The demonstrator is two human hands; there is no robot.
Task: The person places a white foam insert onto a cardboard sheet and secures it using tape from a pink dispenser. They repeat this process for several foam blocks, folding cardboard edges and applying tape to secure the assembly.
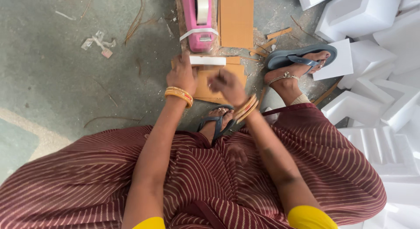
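I look down at my lap and a concrete floor. My left hand (181, 75) rests on a small flat cardboard piece (204, 83), with its fingers touching a white foam block (207, 60) at the piece's far edge. My right hand (228, 86) is blurred above the same cardboard, fingers curled; whether it holds anything cannot be made out. Both wrists wear gold bangles. Just beyond the foam block lies a pink tape dispenser (199, 20) with a roll of clear tape.
A larger cardboard sheet (236, 20) lies right of the dispenser. White foam packing pieces (372, 41) are piled along the right side. My feet in grey sandals (302, 57) sit near the cardboard. Wood splinters and scraps litter the floor (65, 71).
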